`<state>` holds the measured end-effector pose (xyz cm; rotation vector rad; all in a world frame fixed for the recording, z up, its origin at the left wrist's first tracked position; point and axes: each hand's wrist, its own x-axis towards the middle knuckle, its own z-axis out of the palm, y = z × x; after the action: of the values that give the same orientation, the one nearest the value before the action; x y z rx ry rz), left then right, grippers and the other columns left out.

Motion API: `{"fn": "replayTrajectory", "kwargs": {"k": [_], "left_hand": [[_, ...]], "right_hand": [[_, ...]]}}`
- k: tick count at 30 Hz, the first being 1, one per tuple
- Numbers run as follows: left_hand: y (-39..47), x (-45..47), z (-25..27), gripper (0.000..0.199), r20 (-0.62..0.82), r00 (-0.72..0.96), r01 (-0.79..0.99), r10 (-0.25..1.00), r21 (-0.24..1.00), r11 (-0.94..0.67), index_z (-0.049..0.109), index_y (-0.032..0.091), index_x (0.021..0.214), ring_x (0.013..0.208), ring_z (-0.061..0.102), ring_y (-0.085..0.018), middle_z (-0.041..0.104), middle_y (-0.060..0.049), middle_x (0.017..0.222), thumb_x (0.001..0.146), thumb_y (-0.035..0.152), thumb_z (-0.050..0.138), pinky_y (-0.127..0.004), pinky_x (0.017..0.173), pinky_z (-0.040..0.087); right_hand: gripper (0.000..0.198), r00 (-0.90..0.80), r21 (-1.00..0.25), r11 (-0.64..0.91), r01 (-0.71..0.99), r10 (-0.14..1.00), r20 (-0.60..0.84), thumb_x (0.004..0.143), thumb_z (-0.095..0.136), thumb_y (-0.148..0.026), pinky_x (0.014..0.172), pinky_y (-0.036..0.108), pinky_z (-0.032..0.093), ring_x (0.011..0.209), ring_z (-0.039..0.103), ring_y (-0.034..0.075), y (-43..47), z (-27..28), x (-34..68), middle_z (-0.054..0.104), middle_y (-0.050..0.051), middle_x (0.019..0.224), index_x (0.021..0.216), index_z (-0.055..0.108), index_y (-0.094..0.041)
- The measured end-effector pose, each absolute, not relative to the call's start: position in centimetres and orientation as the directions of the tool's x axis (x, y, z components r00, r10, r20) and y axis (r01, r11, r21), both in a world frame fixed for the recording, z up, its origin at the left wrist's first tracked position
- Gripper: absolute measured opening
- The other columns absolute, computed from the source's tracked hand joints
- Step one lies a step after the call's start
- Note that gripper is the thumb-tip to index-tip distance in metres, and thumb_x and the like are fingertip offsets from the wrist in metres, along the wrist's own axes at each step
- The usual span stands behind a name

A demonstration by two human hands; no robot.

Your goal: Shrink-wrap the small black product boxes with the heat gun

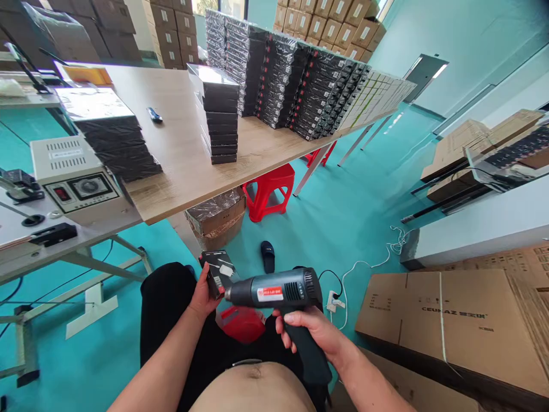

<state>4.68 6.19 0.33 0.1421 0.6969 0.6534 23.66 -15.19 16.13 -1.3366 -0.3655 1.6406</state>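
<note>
My left hand (205, 292) grips a small black printed box (219, 269) by its near edge, above my lap. A heat gun (278, 289) with a dark body and a red-and-white label is in my right hand (311, 329), fingers wrapped round its handle. Its metal nozzle points left and lies close to the box's lower right corner; whether they touch I cannot tell. Beneath, between my legs, part of a red stool seat (242, 323) shows.
A wooden table (180, 171) ahead carries stacks of black boxes (221, 120), many film-wrapped. A grey machine with a dial (77, 177) stands left. On the floor are a red stool (270, 191), a power strip (335, 301) with white cable and, at right, large cartons (429, 309).
</note>
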Motion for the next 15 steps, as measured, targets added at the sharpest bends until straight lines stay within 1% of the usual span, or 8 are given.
{"fn": "replayTrajectory", "kwargs": {"k": [2, 4, 6, 8, 9, 12, 14, 15], "left_hand": [[6.4, 4.7, -0.1, 0.040, -0.558, 0.573, -0.529, 0.600, 0.308, 0.791, 0.062, 0.018, 0.110, 0.089, 0.069, -0.026, 0.072, -0.009, 0.099, 0.084, 0.049, 0.060, -0.046, 0.084, 0.054], [6.6, 4.7, -0.6, 0.046, -0.588, 0.584, -0.505, 0.560, 0.277, 0.818, 0.060, 0.017, 0.112, 0.094, 0.067, -0.029, 0.070, -0.012, 0.105, 0.084, 0.054, 0.056, -0.049, 0.082, 0.054], [6.6, 4.6, -1.2, 0.048, -0.612, 0.597, -0.469, 0.518, 0.258, 0.845, 0.061, 0.015, 0.107, 0.093, 0.067, -0.030, 0.069, -0.014, 0.103, 0.084, 0.057, 0.053, -0.048, 0.077, 0.055], [6.6, 4.6, -1.7, 0.044, -0.612, 0.604, -0.461, 0.510, 0.254, 0.850, 0.061, 0.015, 0.101, 0.084, 0.069, -0.028, 0.070, -0.013, 0.094, 0.086, 0.055, 0.051, -0.045, 0.071, 0.057], [6.6, 4.6, -1.8, 0.042, -0.606, 0.606, -0.464, 0.515, 0.257, 0.848, 0.061, 0.015, 0.099, 0.080, 0.069, -0.027, 0.070, -0.012, 0.090, 0.087, 0.054, 0.050, -0.044, 0.069, 0.057], [6.4, 4.6, -1.7, 0.039, -0.592, 0.611, -0.469, 0.525, 0.263, 0.843, 0.060, 0.016, 0.099, 0.083, 0.069, -0.028, 0.070, -0.013, 0.093, 0.088, 0.052, 0.049, -0.047, 0.074, 0.056], [6.4, 4.6, -1.4, 0.041, -0.603, 0.615, -0.456, 0.508, 0.255, 0.853, 0.059, 0.014, 0.102, 0.091, 0.068, -0.031, 0.069, -0.016, 0.101, 0.088, 0.052, 0.050, -0.050, 0.080, 0.055], [6.4, 4.5, -1.2, 0.042, -0.610, 0.615, -0.450, 0.500, 0.249, 0.857, 0.058, 0.014, 0.103, 0.093, 0.067, -0.032, 0.068, -0.018, 0.103, 0.087, 0.052, 0.051, -0.051, 0.081, 0.055]], "right_hand": [[0.031, 0.198, -0.741, -0.441, -0.506, 0.777, -0.598, 0.078, 0.060, -0.032, 0.049, 0.022, 0.048, 0.059, 0.062, 0.013, -14.9, 16.0, 23.6, 0.067, 0.006, 0.080, 0.101, 0.065, -0.011], [0.029, 0.269, -0.752, -0.448, -0.484, 0.741, -0.615, 0.078, 0.060, -0.031, 0.049, 0.022, 0.048, 0.058, 0.062, 0.013, -14.8, 15.9, 23.6, 0.067, 0.006, 0.078, 0.099, 0.065, -0.011], [0.029, 0.206, -0.747, -0.489, -0.451, 0.757, -0.620, 0.077, 0.062, -0.030, 0.048, 0.022, 0.048, 0.057, 0.062, 0.013, -14.7, 16.0, 23.4, 0.067, 0.006, 0.078, 0.098, 0.066, -0.011], [0.030, 0.108, -0.745, -0.498, -0.443, 0.796, -0.596, 0.075, 0.064, -0.030, 0.048, 0.023, 0.048, 0.057, 0.063, 0.014, -14.5, 16.2, 22.8, 0.068, 0.007, 0.080, 0.098, 0.067, -0.010], [0.031, 0.099, -0.752, -0.481, -0.450, 0.810, -0.577, 0.075, 0.064, -0.030, 0.049, 0.023, 0.048, 0.058, 0.062, 0.014, -14.4, 16.2, 22.4, 0.068, 0.007, 0.081, 0.099, 0.067, -0.010], [0.032, 0.225, -0.793, -0.413, -0.448, 0.806, -0.548, 0.077, 0.064, -0.033, 0.052, 0.024, 0.048, 0.060, 0.061, 0.013, -14.0, 16.4, 21.9, 0.068, 0.007, 0.082, 0.100, 0.067, -0.012], [0.032, 0.279, -0.800, -0.433, -0.414, 0.777, -0.565, 0.077, 0.063, -0.034, 0.053, 0.025, 0.049, 0.060, 0.061, 0.013, -13.8, 16.5, 22.2, 0.068, 0.006, 0.081, 0.100, 0.067, -0.012], [0.032, 0.267, -0.795, -0.459, -0.397, 0.771, -0.578, 0.077, 0.064, -0.034, 0.052, 0.025, 0.048, 0.060, 0.061, 0.014, -13.8, 16.6, 22.4, 0.068, 0.006, 0.081, 0.100, 0.067, -0.012]]}}
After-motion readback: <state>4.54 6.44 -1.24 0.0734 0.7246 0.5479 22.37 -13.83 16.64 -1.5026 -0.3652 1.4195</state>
